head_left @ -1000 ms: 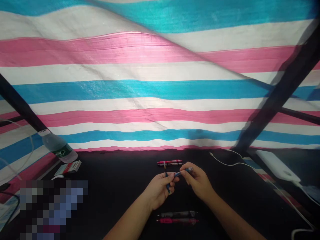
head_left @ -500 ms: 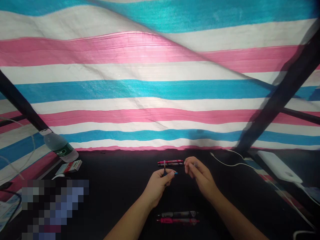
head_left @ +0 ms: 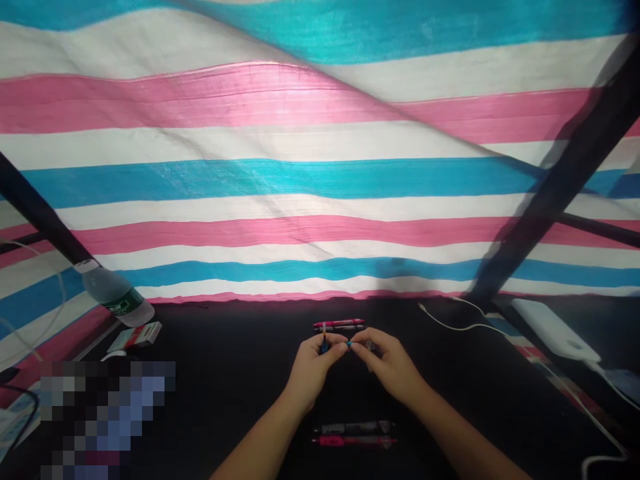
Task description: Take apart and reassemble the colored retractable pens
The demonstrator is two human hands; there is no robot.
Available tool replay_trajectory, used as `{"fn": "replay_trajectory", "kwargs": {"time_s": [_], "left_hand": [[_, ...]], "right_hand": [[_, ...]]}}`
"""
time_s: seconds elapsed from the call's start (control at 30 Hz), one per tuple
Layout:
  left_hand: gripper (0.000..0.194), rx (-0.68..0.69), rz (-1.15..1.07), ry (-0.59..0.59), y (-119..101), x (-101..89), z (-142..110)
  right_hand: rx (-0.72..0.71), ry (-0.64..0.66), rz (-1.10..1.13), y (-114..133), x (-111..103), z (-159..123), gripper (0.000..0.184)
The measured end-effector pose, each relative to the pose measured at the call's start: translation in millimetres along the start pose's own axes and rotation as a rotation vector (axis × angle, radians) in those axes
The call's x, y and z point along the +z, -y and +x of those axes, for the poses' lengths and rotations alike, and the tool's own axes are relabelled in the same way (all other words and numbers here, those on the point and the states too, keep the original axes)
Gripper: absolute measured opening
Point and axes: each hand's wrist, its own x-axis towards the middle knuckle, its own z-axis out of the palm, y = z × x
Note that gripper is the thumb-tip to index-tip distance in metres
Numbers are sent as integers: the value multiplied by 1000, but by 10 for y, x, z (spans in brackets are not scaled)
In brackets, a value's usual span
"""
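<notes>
My left hand [head_left: 315, 370] and my right hand [head_left: 387, 363] meet at their fingertips above the dark table top [head_left: 240, 400]. A slim blue pen [head_left: 349, 345] is pinched in my left hand, with most of it hidden by my fingers. My right hand closes on a small grey piece [head_left: 369, 346], partly hidden, right against the pen's blue end. Just beyond my hands lie a pink pen [head_left: 339, 323] and a dark pen [head_left: 345, 328], held together by a band. Nearer me, below my hands, lie a dark grey pen [head_left: 355, 428] and a pink pen [head_left: 354, 441].
A striped pink, white and blue tarp [head_left: 300, 230] forms the backdrop. A water bottle [head_left: 116, 295] and small box [head_left: 134, 337] stand far left. A white power bank [head_left: 555, 330] and white cable [head_left: 463, 327] lie right. A pixelated patch [head_left: 107, 413] covers the lower left.
My right hand has moved left and down from its raised position, closing the gap to my left hand. Their fingertips now meet at the blue pen. The pens on the table have not moved.
</notes>
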Motion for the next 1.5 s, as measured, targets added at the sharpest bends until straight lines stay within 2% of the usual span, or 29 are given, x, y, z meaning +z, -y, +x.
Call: {"fn": "replay_trajectory", "kwargs": {"time_s": [0.17,0.37,0.47,0.8,1.03,1.23,1.37,1.5], "left_hand": [[35,-8,-41,-21,15,-19,22],[37,-43,-324,-66,-5,-6,60],[38,-86,-425,-62,-52,6,53],[40,-143,-545,-35,-59,-9,61],[36,-125,-517,-36,-70,0,46],[34,-62,-280,22,-21,-7,38],[34,-37,-148,51,10,3,29],[35,-28,-110,34,19,9,26]], "right_hand": [[128,12,233,-21,40,9,32],[294,-23,592,-65,55,37,39],[324,-5,721,-64,49,44,39],[353,-24,857,-36,20,54,36],[335,-23,753,-23,37,52,41],[238,-45,411,9,49,39,44],[186,-17,328,-34,54,25,41],[163,-39,307,-38,49,30,41]]}}
